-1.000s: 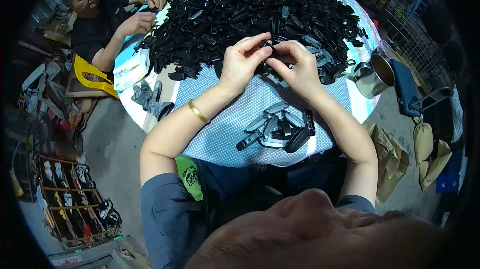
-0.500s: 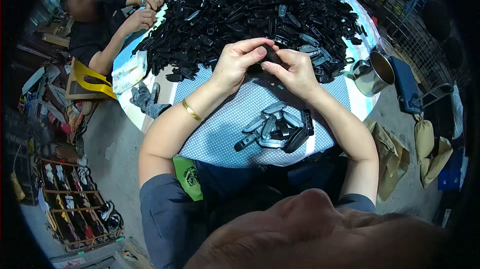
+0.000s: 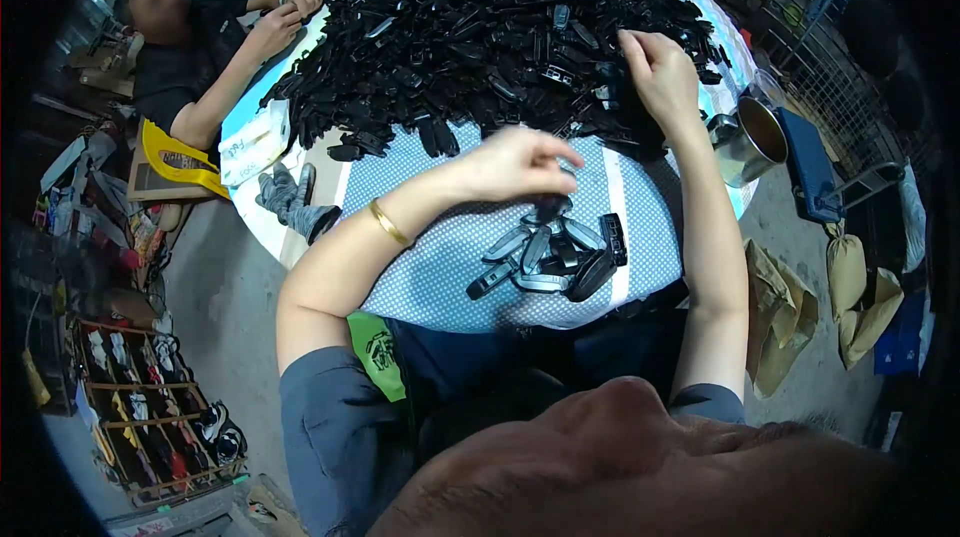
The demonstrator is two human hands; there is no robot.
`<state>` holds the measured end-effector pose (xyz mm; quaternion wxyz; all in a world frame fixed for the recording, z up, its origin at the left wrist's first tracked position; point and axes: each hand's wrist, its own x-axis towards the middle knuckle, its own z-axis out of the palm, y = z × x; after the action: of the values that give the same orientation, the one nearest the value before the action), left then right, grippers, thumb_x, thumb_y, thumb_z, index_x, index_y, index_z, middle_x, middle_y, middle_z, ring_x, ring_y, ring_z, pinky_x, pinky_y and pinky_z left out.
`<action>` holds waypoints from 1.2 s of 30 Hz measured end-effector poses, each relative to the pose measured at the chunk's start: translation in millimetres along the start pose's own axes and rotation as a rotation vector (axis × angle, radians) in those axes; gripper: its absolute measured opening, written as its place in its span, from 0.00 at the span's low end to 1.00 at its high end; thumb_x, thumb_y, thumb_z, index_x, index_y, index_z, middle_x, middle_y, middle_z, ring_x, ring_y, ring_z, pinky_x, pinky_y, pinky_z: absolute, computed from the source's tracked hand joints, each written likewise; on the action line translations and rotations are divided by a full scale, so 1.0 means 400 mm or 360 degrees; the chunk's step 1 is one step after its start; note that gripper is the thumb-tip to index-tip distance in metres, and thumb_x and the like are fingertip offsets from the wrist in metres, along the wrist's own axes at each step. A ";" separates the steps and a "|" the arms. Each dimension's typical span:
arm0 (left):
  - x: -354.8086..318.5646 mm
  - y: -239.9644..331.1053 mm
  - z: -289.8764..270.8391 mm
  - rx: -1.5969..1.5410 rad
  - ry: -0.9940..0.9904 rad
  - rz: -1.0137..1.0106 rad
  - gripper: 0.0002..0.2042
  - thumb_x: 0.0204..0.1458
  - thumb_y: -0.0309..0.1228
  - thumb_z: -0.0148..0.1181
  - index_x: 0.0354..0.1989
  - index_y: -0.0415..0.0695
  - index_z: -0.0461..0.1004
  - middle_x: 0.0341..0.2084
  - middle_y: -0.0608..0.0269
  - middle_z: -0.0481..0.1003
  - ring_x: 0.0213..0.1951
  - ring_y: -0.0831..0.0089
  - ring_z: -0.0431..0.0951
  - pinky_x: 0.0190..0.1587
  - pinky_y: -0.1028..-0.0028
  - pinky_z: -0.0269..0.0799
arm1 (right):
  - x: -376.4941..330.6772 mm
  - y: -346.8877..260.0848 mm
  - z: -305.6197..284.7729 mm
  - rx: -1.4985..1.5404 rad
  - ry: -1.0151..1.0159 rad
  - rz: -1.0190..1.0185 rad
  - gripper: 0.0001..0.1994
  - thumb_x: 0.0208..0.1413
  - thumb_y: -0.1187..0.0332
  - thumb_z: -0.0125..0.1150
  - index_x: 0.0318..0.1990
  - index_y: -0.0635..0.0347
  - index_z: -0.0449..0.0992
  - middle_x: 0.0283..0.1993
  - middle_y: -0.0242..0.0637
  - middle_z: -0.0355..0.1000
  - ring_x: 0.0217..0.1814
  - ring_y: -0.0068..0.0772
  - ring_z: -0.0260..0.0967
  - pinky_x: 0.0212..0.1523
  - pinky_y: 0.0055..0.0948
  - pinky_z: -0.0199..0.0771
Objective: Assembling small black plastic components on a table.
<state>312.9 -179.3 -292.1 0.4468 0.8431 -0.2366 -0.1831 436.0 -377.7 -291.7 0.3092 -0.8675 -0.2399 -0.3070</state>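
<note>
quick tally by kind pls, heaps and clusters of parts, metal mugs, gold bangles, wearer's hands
Large heap of black parts: 1
Small cluster of grey and black parts: 1
Metal mug: 1
Gold bangle: 1
Wearer's left hand and right hand: 2
Total: 6
Parts inside heap and cluster overlap too much to count.

Gold bangle (image 3: 389,223), short blue-grey sleeves (image 3: 340,432)

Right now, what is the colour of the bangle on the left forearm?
The bangle is gold, in the head view.
</note>
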 end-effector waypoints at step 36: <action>0.005 -0.089 -0.052 -0.0803 0.0982 0.0269 0.14 0.49 0.24 0.58 0.45 0.37 0.71 0.27 0.69 0.71 0.27 0.85 0.70 0.30 0.86 0.67 | -0.104 -0.144 0.051 0.0959 -0.0404 -0.0303 0.15 0.46 0.74 0.58 0.45 0.65 0.73 0.35 0.41 0.72 0.32 0.28 0.71 0.32 0.23 0.71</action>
<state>333.7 -149.4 -311.0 0.7031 0.7000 -0.1075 0.0634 380.0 -333.2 -310.3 0.4892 -0.7422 -0.4364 -0.1394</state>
